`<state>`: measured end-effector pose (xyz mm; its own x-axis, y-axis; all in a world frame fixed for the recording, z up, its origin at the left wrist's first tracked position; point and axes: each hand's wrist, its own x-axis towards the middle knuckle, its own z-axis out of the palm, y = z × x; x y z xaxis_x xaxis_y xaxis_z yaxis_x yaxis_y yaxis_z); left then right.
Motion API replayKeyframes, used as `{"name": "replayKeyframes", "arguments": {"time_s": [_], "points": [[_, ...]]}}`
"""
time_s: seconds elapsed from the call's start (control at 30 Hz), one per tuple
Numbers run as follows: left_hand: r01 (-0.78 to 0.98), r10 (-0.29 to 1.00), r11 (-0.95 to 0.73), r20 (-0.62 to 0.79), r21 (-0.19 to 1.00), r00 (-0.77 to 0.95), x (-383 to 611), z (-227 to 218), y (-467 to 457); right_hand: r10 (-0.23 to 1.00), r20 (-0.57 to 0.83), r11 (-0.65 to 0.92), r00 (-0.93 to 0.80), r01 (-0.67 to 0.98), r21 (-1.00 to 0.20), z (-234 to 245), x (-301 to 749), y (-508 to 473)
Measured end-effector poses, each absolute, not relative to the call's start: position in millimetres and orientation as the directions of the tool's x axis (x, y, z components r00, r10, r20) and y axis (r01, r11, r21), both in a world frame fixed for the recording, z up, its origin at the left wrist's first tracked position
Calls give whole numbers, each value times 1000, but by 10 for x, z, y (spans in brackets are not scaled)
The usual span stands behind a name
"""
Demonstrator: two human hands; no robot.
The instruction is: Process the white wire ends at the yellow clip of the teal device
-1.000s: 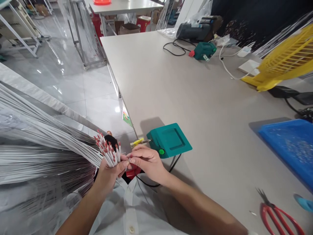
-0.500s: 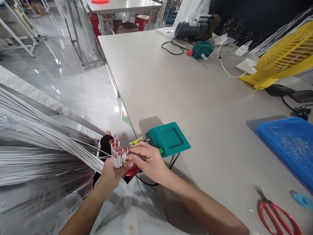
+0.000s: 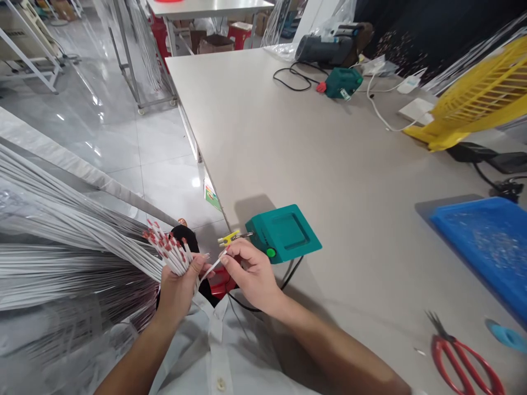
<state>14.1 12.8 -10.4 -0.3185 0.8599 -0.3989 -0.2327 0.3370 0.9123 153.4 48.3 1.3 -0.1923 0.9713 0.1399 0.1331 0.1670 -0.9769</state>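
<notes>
White wires with red tips (image 3: pixel 167 248) bunched in the left hand, one drawn aside in the right

Left hand (image 3: pixel 178 286) has its fingers wrapped round the bunch, whose red ends fan out toward eleven o'clock above the fist. Right hand (image 3: pixel 253 274) pinches a single wire (image 3: pixel 214 265) between thumb and fingertips near its red end. That wire slants from the left fingers up toward one o'clock; its lower end is hidden, so I cannot tell whether the left hand grips it too.

Around the hands, a yellow clip (image 3: pixel 229 238) sits just past the right fingers at one o'clock, beside a teal box (image 3: pixel 284 233) at two o'clock. The box rests near the edge of the table (image 3: pixel 329 159). Farther over, a blue tray (image 3: pixel 447 219) lies at three o'clock, and red-handled scissors (image 3: pixel 452 339) lie between three and four. Well apart, a yellow fan (image 3: pixel 473 99) is at two o'clock and a dark motor (image 3: pixel 323 50) at one. Long pale strands (image 3: pixel 74 203) spread between nine and ten o'clock.
</notes>
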Motion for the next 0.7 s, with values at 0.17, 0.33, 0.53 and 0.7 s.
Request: {"name": "replayKeyframes", "arguments": {"time_s": [0.17,0.33,0.53,0.7], "points": [[-198,848,291,-349,936,-399,142,-103,146,961,158,214,-229,247,-945,-7,1549,440],[-142,881,364,-390,920,-269,237,-22,104,934,165,231,-317,181,-956,-68,1563,424],[-86,870,381,-389,920,-304,213,-55,77,950,164,190,-267,74,-979,-62,1602,427],[-28,889,358,-350,933,-295,260,36,100,974,136,151,-181,68,-986,-28,1565,434]]}}
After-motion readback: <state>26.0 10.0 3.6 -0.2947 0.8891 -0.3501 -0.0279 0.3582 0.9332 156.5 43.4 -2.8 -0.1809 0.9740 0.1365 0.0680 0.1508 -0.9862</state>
